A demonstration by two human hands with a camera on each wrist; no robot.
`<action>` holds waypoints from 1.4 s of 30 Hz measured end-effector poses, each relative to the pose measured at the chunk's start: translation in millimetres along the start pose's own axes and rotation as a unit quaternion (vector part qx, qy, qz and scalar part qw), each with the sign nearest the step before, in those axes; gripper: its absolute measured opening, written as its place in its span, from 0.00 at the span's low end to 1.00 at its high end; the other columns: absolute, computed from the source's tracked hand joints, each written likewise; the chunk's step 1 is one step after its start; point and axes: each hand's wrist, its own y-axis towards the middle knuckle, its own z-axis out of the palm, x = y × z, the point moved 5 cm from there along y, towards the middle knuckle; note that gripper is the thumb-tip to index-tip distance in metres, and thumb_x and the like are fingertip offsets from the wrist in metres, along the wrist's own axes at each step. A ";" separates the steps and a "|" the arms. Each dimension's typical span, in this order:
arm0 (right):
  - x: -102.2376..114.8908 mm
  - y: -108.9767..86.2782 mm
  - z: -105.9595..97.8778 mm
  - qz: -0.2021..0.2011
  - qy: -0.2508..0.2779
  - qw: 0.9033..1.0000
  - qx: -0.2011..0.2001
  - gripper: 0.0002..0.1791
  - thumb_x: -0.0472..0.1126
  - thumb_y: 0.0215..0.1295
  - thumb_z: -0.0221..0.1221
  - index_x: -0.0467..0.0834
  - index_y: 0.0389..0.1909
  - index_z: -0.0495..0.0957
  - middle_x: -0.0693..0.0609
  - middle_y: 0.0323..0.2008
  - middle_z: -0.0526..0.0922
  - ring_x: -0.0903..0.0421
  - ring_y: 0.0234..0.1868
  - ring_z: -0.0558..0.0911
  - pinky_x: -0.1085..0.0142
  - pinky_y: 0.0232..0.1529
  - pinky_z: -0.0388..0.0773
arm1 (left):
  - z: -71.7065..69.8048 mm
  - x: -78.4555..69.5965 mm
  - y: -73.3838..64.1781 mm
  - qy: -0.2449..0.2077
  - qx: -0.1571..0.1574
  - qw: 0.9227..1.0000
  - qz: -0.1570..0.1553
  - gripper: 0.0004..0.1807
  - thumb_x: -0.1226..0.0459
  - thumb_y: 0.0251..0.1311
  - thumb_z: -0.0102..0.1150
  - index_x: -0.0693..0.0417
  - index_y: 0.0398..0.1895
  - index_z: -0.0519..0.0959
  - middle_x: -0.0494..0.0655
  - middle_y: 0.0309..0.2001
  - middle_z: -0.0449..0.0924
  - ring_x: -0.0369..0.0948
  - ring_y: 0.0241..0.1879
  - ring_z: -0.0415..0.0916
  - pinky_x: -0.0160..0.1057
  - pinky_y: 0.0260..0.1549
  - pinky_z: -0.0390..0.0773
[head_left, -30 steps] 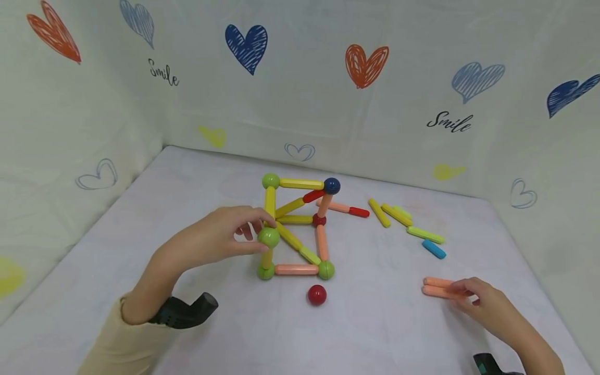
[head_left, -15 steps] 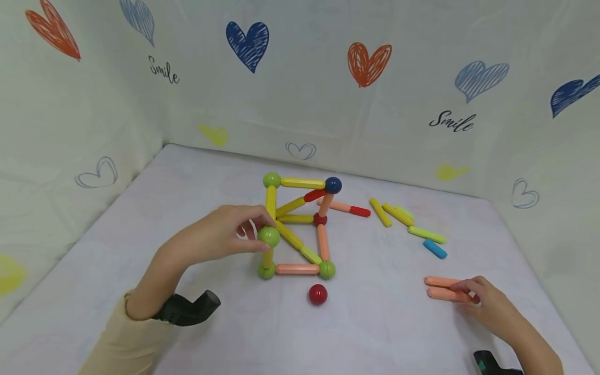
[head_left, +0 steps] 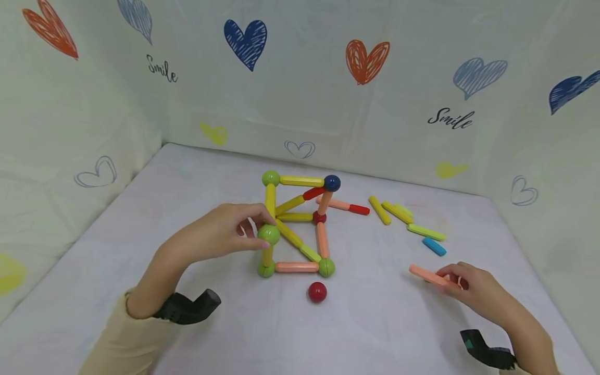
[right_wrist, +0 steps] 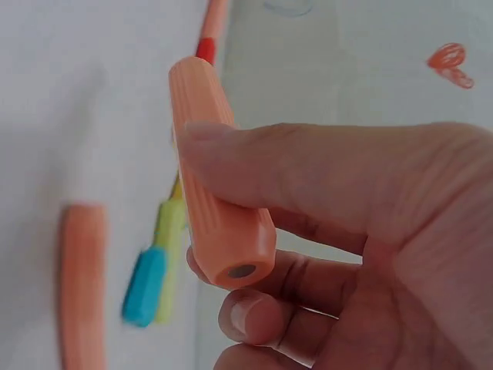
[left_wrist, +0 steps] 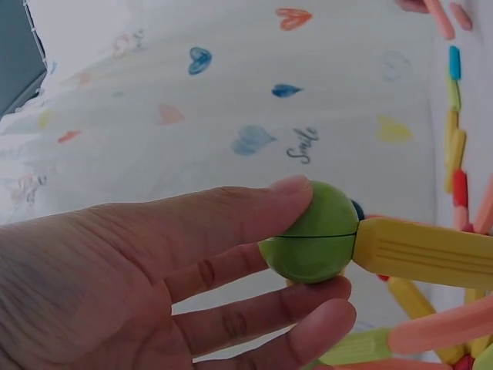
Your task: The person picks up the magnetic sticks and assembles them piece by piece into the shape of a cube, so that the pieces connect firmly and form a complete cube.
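"Frame [head_left: 297, 217] of sticks and balls, sitting left of the middle of the table [head_left: 375, 328]. What's the left hand [head_left: 227, 232] doing there?"

"Pinching a green ball [head_left: 269, 235] between thumb and fingers. Seen from its wrist, that ball meets the end of a yellow stick [left_wrist: 427, 250]. Same hold as a second ago."

"So what's changed?"

"The right hand [head_left: 475, 289], over toward the table's right edge. Half a second back it had two pink sticks lying side by side under its fingers. Now it has just one pink stick [head_left: 425, 274] in its pinch, raised off the table and pointing toward the frame."

"And the other?"

"Left behind. From above I can hardly make it out, but the right wrist's view shows a second pink stick [right_wrist: 82, 285] flat on the table."

"Meaning what?"

"I'd say the pair has been separated: one piece is free to carry, while the left hand seems to steady the frame. There's a grey spot [right_wrist: 241, 271] in its end, a magnet perhaps."

"And round about?"

"A red ball [head_left: 317, 292] loose on the frame's near side. Between the frame and the right edge, a blue stick [head_left: 434, 246] and a lime stick [head_left: 425, 232], unmoved."
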 end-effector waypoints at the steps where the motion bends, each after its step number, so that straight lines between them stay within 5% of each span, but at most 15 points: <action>1: 9.9 1.8 -4.2 -0.005 0.009 1.000 -0.006 0.17 0.44 0.56 0.64 0.41 0.45 0.78 0.55 0.26 0.69 0.64 0.26 0.63 0.72 0.24 0.62 | 0.0 0.1 0.0 0.000 0.000 1.000 -0.002 0.18 0.59 0.52 0.67 0.49 0.45 0.75 0.40 0.36 0.78 0.37 0.34 0.74 0.35 0.36 0.76; 11: 112.6 16.5 -41.2 -0.145 0.088 0.983 -0.072 0.13 0.43 0.59 0.62 0.46 0.44 0.77 0.57 0.23 0.69 0.66 0.20 0.67 0.72 0.21 0.66 | 0.1 -1.5 -0.1 0.004 0.002 1.000 -0.005 0.18 0.59 0.52 0.66 0.48 0.46 0.75 0.41 0.37 0.78 0.36 0.34 0.75 0.35 0.36 0.76; 21: 183.6 35.8 -38.4 -0.166 0.108 0.979 -0.050 0.14 0.44 0.61 0.61 0.47 0.47 0.77 0.56 0.25 0.70 0.59 0.27 0.69 0.72 0.26 0.68 | -1.9 -2.8 -2.3 0.021 0.001 1.000 -0.006 0.18 0.57 0.52 0.66 0.47 0.46 0.75 0.40 0.39 0.78 0.36 0.34 0.74 0.34 0.33 0.74; 27: 204.7 40.6 -26.9 -0.211 0.124 0.968 -0.062 0.15 0.41 0.60 0.61 0.46 0.48 0.76 0.56 0.31 0.73 0.61 0.30 0.71 0.73 0.29 0.72 | -0.1 -2.0 -0.9 0.022 0.005 1.000 -0.009 0.18 0.57 0.53 0.65 0.47 0.46 0.74 0.42 0.39 0.78 0.36 0.33 0.74 0.34 0.33 0.74; 42: 224.8 45.9 -3.3 -0.227 0.111 0.962 -0.100 0.19 0.43 0.58 0.63 0.47 0.51 0.76 0.55 0.37 0.74 0.62 0.34 0.72 0.75 0.33 0.75 | 10.0 0.7 1.1 -0.009 0.038 0.999 0.007 0.21 0.59 0.55 0.63 0.47 0.50 0.68 0.41 0.40 0.77 0.38 0.37 0.73 0.35 0.34 0.74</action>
